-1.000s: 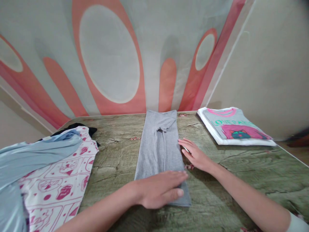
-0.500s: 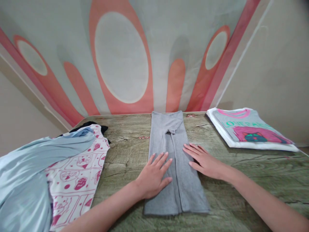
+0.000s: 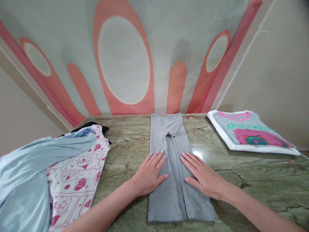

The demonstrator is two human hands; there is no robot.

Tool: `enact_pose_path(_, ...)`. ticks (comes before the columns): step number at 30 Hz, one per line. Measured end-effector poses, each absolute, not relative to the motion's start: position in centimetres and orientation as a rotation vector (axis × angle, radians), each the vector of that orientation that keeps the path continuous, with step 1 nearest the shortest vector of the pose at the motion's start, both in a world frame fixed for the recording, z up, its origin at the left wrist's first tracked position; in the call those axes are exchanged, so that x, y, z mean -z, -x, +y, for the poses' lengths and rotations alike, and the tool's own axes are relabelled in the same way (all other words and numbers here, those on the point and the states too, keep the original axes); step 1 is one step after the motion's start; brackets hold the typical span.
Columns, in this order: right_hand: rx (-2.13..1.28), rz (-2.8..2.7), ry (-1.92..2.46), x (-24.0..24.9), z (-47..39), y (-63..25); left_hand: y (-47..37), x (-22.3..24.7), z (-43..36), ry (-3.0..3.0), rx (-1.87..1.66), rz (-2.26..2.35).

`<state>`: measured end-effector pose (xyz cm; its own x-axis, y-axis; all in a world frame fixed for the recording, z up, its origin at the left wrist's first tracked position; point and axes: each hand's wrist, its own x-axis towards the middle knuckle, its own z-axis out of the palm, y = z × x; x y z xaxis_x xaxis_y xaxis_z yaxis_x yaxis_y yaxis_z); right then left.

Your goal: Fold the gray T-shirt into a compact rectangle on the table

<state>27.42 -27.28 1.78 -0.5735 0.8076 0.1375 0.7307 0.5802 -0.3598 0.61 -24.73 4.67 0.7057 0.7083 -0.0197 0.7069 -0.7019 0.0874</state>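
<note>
A grey garment [image 3: 172, 154], folded into a long narrow strip, lies lengthwise on the green wood-patterned table [image 3: 253, 180]. My left hand [image 3: 149, 174] rests flat on its left edge, fingers spread and pointing away from me. My right hand [image 3: 205, 175] lies flat on its right half, fingers apart too. Neither hand grips the cloth; both press on it, side by side, near the strip's middle.
A folded grey and white T-shirt with a pink print [image 3: 251, 135] lies at the back right. At the left is a heap of clothes: a white one with pink drawings [image 3: 74, 177], a pale blue one [image 3: 26, 174], something black [image 3: 91, 125]. A patterned wall rises behind the table.
My left hand slid from across the near end of the strip to its left edge and turned fingers forward. My right hand moved from beside the cloth onto its right half.
</note>
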Motion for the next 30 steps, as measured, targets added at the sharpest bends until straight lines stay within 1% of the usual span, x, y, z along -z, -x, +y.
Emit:
enact_pose_path(4, -0.482, -2.505, 1.264, -2.7, -26.0, -29.9, 0.2, -5.8, -24.4, -2.778, 0.014, 1.091)
enact_pose_path(7, -0.419, -2.414, 1.348, -3.5, -25.6, -32.6, 1.8, -7.3, -24.4, -2.727, 0.065, 1.04)
enact_pose_path(10, -0.416, -2.485, 1.282, -4.1, -26.5, -33.9, 3.5, -8.4, -25.1, -2.728, 0.097, 0.899)
enact_pose_path(14, -0.495, -2.721, 1.035, -4.8, -28.6, -32.6, 4.2, -8.9, -26.9, -2.752, 0.128, 0.759)
enact_pose_path(18, -0.449, -2.779, 0.857, -4.9, -29.4, -30.6, 3.5, -9.0, -28.2, -2.823, 0.141, 0.644)
enact_pose_path(23, -0.375, -2.777, 0.765, -4.2, -28.7, -29.9, 2.7, -8.0, -28.3, -2.877, -0.022, 0.521)
enact_pose_path(27, -0.577, -2.626, 0.777, -3.6, -28.5, -30.0, 2.6, -6.9, -28.0, -2.798, -0.11, 0.538)
enact_pose_path(30, -0.767, -2.477, 0.878, -3.4, -28.6, -30.2, 2.7, -7.0, -27.5, -2.675, -0.118, 0.541)
